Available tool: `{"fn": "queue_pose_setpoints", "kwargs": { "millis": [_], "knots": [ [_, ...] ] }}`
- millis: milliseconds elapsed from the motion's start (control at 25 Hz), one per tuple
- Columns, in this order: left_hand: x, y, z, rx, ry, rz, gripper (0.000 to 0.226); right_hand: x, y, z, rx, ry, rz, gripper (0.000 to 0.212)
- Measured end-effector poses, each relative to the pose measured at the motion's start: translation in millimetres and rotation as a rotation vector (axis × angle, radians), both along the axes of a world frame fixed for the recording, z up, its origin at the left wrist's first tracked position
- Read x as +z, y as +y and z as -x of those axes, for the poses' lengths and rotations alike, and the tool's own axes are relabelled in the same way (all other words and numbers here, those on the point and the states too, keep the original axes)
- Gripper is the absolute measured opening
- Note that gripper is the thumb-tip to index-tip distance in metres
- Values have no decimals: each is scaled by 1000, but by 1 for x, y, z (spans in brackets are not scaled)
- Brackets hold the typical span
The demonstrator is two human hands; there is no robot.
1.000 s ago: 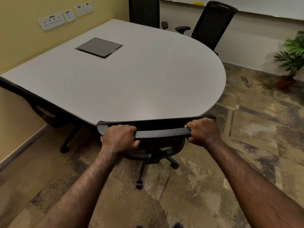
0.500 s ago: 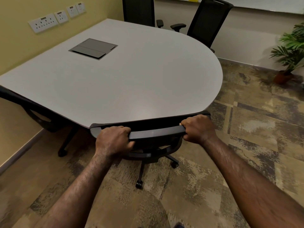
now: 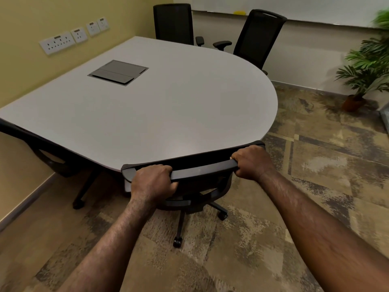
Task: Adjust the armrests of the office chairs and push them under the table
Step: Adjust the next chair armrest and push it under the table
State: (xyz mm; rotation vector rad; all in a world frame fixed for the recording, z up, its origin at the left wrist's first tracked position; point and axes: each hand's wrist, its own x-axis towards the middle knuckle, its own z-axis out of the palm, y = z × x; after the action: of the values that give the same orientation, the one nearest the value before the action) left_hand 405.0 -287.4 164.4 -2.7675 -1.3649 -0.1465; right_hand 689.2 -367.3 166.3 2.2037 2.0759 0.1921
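Gripping a chair's top rail (image 3: 202,170), left grip (image 3: 152,183) and right grip (image 3: 251,163) both clamped, grey table (image 3: 168,114), patterned carpet (image 3: 315,186)

- The near chair's (image 3: 202,171) seat and armrests are hidden under the surface (image 3: 168,106).
- Each grip's fingertips curl out of sight behind the chair's top bar.
- A second chair (image 3: 48,152) at left is mostly hidden.
- The potted plant (image 3: 366,66) is blurred and cut off at right.

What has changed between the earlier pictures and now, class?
Hardly anything: the chair sits pushed in at the table edge as before. Left hand and right hand still grip its top rail. Only the camera view shifted slightly.
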Motion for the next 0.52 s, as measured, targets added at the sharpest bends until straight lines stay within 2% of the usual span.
{"fn": "queue_pose_setpoints", "kwargs": {
  "millis": [360, 520],
  "knots": [
    [-1, -9, -3, 25, -3, 30, 23, 3, -6, -1, -13, 28, 61, 16],
    [-2, -12, -4, 35, 6, 13, 22, 4, -11, 2, -32, 71, 59, 9]
  ]
}}
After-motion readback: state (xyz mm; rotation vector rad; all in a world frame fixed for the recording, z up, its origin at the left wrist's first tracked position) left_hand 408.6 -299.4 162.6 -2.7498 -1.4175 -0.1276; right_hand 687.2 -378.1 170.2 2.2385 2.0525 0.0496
